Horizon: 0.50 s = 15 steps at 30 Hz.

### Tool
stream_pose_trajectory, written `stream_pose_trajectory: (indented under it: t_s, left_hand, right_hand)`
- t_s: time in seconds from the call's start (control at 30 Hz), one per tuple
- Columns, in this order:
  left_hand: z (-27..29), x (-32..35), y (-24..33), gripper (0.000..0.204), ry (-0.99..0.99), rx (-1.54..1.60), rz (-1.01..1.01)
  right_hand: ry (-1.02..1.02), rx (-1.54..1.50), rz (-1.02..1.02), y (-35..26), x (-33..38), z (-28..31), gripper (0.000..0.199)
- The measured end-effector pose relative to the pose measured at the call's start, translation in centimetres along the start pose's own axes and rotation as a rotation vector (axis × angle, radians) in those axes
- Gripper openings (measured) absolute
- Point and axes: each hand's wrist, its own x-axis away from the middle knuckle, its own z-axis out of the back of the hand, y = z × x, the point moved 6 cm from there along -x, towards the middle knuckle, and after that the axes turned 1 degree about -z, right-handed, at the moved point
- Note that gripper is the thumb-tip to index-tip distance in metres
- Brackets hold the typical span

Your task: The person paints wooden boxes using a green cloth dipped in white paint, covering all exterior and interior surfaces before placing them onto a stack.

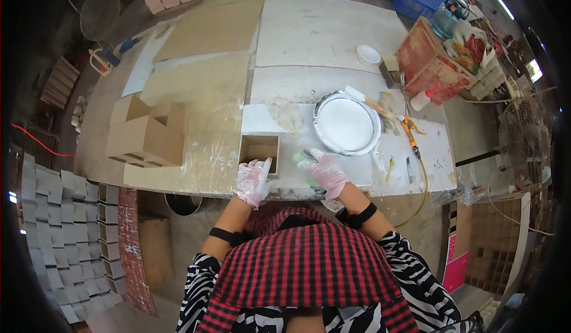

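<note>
A small open wooden box (pixel 260 150) is seen on the near edge of the workbench (pixel 309 47), its opening turned upward and its sides squared to the bench edge, no long axis being discernible. Its near wall is touched by the gloved left hand (pixel 253 180), fingers loosely curled, though a firm grasp cannot be told. Just right of the box, a green sponge (pixel 302 160) is clasped in the gloved right hand (pixel 325 172), with a round white pan (pixel 347 123) lying beyond it.
</note>
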Motion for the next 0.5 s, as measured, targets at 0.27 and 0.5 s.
stream_pose_trajectory:
  t_s: [0.27,0.5]
  left_hand:
    - [0.1,-1.4,-2.4,0.025,-0.058,0.530,0.256]
    - [-3.8,0.3,-4.5,0.024,0.133,1.320,0.438]
  right_hand:
    - [0.274,-0.202,0.013,2.7,1.9,2.0,0.050]
    - [0.270,-0.590,0.067,2.9,1.6,3.4,0.046]
